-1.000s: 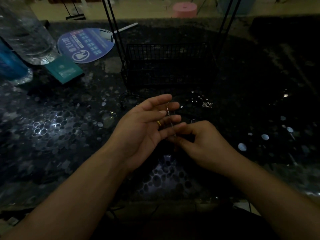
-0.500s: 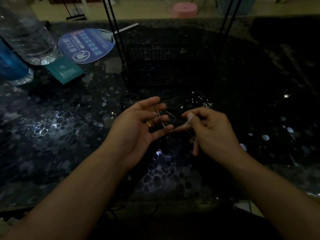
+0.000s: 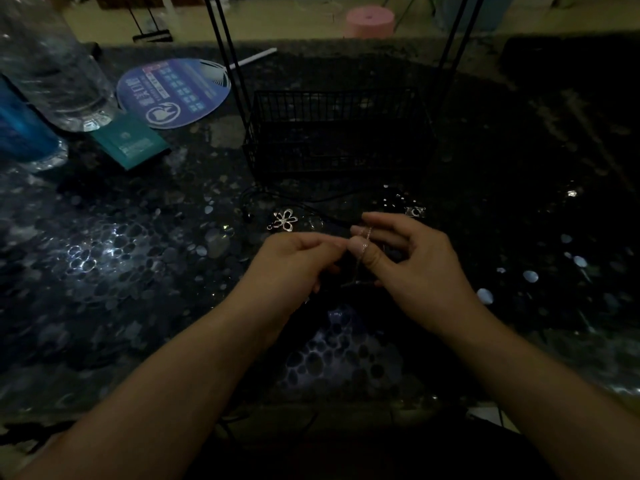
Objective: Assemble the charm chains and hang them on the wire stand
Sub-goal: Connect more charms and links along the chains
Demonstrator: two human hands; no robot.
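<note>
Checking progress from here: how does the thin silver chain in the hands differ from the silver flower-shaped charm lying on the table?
The thin silver chain is held up, draped over the right hand thumb and pinched by the left hand; the silver flower-shaped charm lies flat and untouched on the dark table. The chain is a fine strand; the charm is a broad open-petal outline. Both are shiny silver.

bare forearms (image 3: 166, 386), no sleeves, two hands
</note>
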